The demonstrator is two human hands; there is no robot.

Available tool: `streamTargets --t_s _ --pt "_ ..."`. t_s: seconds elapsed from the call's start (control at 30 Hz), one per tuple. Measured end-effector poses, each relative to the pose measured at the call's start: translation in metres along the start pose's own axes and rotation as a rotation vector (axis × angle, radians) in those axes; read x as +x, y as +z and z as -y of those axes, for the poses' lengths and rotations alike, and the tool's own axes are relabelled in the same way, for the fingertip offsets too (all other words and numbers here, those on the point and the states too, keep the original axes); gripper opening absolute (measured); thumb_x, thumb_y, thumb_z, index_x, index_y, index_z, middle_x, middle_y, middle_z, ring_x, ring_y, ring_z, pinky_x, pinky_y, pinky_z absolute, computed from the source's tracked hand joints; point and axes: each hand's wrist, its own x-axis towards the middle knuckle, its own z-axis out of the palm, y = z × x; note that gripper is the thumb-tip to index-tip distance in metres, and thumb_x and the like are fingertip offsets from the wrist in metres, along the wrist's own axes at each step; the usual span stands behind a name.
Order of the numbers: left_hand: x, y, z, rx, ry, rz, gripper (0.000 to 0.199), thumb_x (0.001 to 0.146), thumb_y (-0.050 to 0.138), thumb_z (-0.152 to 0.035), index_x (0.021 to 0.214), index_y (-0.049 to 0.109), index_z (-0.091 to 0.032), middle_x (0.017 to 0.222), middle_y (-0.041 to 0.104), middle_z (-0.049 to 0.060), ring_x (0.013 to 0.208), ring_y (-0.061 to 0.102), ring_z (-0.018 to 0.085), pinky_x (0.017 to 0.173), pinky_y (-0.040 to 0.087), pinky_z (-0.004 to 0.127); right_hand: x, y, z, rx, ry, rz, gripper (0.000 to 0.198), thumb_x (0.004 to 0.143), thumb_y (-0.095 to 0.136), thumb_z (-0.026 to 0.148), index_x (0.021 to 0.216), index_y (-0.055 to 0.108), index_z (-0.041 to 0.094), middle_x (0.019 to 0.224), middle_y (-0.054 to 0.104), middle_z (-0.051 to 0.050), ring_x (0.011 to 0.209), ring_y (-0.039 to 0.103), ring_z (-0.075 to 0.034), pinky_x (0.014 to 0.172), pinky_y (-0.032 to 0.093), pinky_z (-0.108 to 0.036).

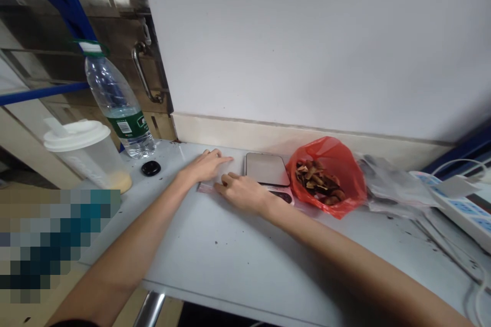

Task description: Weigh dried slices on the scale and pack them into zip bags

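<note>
A small clear zip bag with a reddish strip [206, 188] lies flat on the grey table, partly hidden by my hands. My left hand [207, 165] rests over its far side with the fingers stretched out, the index finger reaching right. At its near edge, my right hand [242, 192] has bent fingers closed on the bag; the fingertips are partly hidden. Just right of my hands sits a small digital scale [267, 169] with a bare metal plate. Beside it an open red plastic bag [351, 184] holds dried brown slices [316, 179].
At the left stand a large water bottle [128, 125] and a lidded cup [90, 158], with a round black cap [151, 168] near them. Clear plastic bags [399, 186] and a white power strip [460, 209] with cables lie at the right. A wall [307, 51] rises behind.
</note>
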Motion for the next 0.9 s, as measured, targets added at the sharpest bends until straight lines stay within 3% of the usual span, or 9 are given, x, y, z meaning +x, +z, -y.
streamTargets --t_s 0.1,0.23,0.33,0.43,0.57,0.7,0.9 --pt "0.005 -0.007 -0.020 0.185 -0.090 0.113 0.050 0.098 0.040 -0.037 0.147 0.053 -0.035 0.138 0.056 0.013 0.124 0.054 0.036 0.102 0.043 0.048 -0.005 0.001 -0.003 0.050 -0.019 -0.040 0.033 0.097 0.049 0.008 0.124 0.067 0.010 0.116 0.071 -0.021 0.108 0.069 -0.029 0.077 0.060 -0.037" --pt "0.008 -0.012 -0.033 0.235 -0.123 0.156 0.056 0.098 0.041 -0.050 0.152 0.044 -0.037 0.147 0.050 0.014 0.132 0.049 0.039 0.104 0.043 0.050 -0.017 -0.003 -0.010 0.166 -0.055 -0.044 0.034 0.095 0.057 0.015 0.127 0.067 0.011 0.117 0.073 -0.019 0.108 0.070 -0.029 0.084 0.058 -0.039" --pt "0.012 -0.017 -0.033 0.252 -0.135 0.181 0.060 0.096 0.043 -0.054 0.153 0.044 -0.036 0.147 0.052 0.016 0.130 0.053 0.039 0.101 0.045 0.048 -0.029 -0.015 -0.018 0.318 -0.102 0.013 0.031 0.093 0.057 0.011 0.120 0.071 0.010 0.112 0.075 -0.017 0.099 0.071 -0.027 0.081 0.057 -0.037" --pt "0.018 -0.027 -0.035 0.258 -0.137 0.200 0.065 0.090 0.054 -0.053 0.151 0.047 -0.034 0.141 0.060 0.015 0.120 0.062 0.036 0.095 0.050 0.041 -0.047 -0.034 -0.033 0.438 -0.055 -0.022 0.030 0.093 0.054 0.010 0.115 0.074 0.014 0.113 0.076 -0.014 0.099 0.071 -0.025 0.083 0.055 -0.035" --pt "0.023 -0.045 -0.052 0.250 -0.123 0.147 0.061 0.088 0.057 -0.041 0.149 0.051 -0.032 0.129 0.070 0.012 0.112 0.068 0.032 0.089 0.052 0.037 -0.083 -0.061 -0.065 0.589 0.139 -0.140 0.030 0.095 0.055 0.021 0.118 0.074 0.019 0.118 0.076 -0.010 0.099 0.071 -0.023 0.086 0.054 -0.035" --pt "0.024 -0.056 -0.087 0.204 -0.032 0.037 0.053 0.096 0.049 -0.037 0.149 0.050 -0.030 0.138 0.067 0.009 0.119 0.066 0.029 0.096 0.049 0.036 -0.126 -0.078 -0.106 0.604 0.391 -0.219 0.034 0.091 0.057 0.030 0.121 0.073 0.023 0.104 0.079 -0.007 0.088 0.073 -0.022 0.079 0.056 -0.034" --pt "0.026 -0.047 -0.152 -0.108 0.439 0.008 0.043 0.093 0.056 -0.028 0.136 0.064 -0.027 0.125 0.074 0.005 0.105 0.070 0.023 0.087 0.051 0.030 -0.195 -0.085 -0.152 0.496 0.857 -0.283 0.031 0.083 0.064 0.033 0.111 0.075 0.023 0.098 0.079 -0.006 0.088 0.073 -0.024 0.082 0.057 -0.036"
